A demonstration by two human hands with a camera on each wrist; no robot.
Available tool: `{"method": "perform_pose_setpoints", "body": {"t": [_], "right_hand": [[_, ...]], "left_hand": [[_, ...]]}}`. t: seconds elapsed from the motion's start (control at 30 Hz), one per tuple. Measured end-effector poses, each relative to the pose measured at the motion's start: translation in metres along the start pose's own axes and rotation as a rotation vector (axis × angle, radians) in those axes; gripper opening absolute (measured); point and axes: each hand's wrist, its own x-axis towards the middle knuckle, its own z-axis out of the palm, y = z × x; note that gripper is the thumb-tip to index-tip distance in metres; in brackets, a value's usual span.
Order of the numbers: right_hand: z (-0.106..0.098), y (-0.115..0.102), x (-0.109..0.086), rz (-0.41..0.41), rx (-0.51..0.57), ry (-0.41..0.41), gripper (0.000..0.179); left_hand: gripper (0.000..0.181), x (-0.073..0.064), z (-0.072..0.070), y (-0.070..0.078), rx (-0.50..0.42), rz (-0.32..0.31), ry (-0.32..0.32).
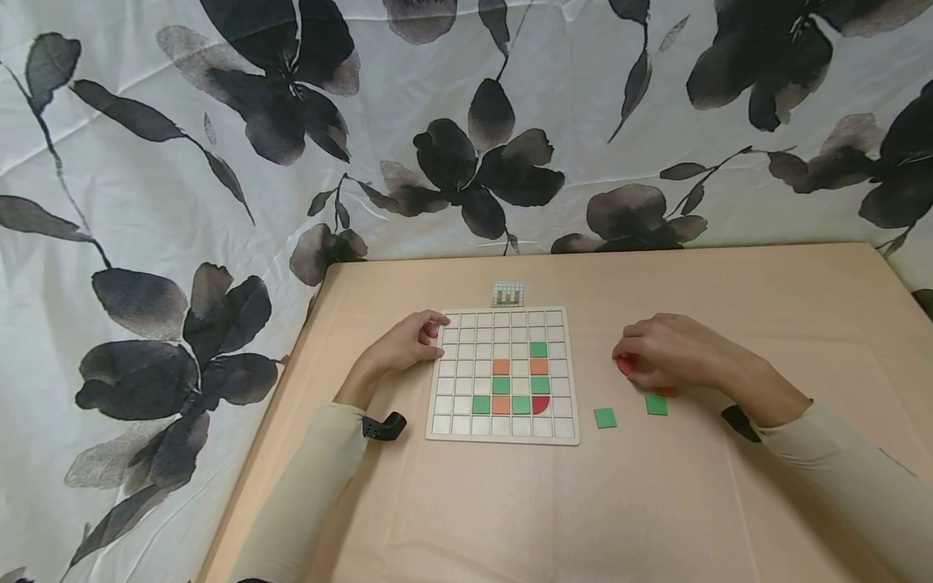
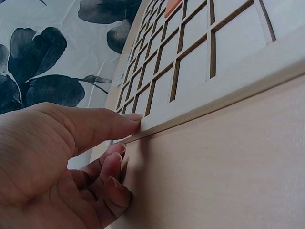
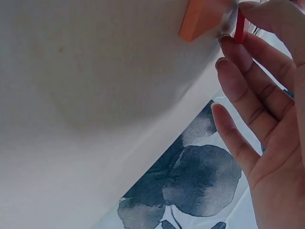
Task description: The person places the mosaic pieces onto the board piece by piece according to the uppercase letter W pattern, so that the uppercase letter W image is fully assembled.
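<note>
A white grid board (image 1: 446, 421) lies on the table with several green, orange and red pieces in its cells. One of them is a red piece (image 1: 540, 404) with a rounded corner. At the board's left edge, my left hand (image 1: 397, 348) holds the rim; in the left wrist view the thumb (image 2: 107, 125) rests on the border and the other fingers curl beside it. Right of the board, my right hand (image 1: 678, 352) pinches a red piece (image 3: 240, 27) between thumb and forefinger, above the table. An orange piece (image 1: 665, 392) lies partly hidden under that hand.
Two green squares (image 1: 606, 418) (image 1: 657, 404) lie on the table between the board and my right forearm. A small patterned card (image 1: 508, 294) sits just behind the board. Floral cloth (image 1: 408, 97) hangs behind the table (image 1: 496, 510) and along its left side.
</note>
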Motion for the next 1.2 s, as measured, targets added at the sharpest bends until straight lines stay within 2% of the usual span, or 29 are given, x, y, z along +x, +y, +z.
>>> {"method": "perform_pose_setpoints", "body": {"t": [0.23,0.7,0.9,1.2], "right_hand": [[-0.003,-0.001,0.004,0.009,0.003,0.001,0.013],[-0.014,-0.005,0.019,-0.009,0.076,-0.011,0.025],[-0.016,-0.008,0.025,0.011,0.098,-0.042,0.030],[-0.017,-0.013,0.033,0.029,0.146,-0.083,0.028]], "left_hand": [[0.049,-0.001,0.000,0.000,0.004,0.009,0.000],[0.049,0.000,-0.001,0.001,-0.007,0.005,-0.001],[0.049,0.001,-0.001,0.001,-0.008,0.007,0.001],[0.051,-0.001,-0.001,0.003,-0.060,0.014,-0.009]]}}
